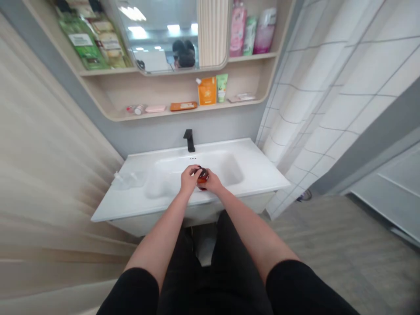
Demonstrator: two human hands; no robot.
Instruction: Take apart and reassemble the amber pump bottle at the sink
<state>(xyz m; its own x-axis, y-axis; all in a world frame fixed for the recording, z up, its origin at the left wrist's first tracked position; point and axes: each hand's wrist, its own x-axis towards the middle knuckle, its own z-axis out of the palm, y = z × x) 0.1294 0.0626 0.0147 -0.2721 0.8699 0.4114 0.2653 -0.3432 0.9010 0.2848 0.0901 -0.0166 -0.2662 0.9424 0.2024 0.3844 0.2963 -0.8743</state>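
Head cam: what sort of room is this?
Most likely a bathroom: a white washbasin with a black faucet, a mirror set into shelves of toiletries, and what looks like a shower curtain.

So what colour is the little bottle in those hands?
The bottle is reddish brown, seen best in the head view.

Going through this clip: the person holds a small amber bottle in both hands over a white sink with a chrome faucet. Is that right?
No, the faucet is black, not chrome, as the head view shows. The rest stands: the left hand and right hand hold the small amber bottle over the white sink.
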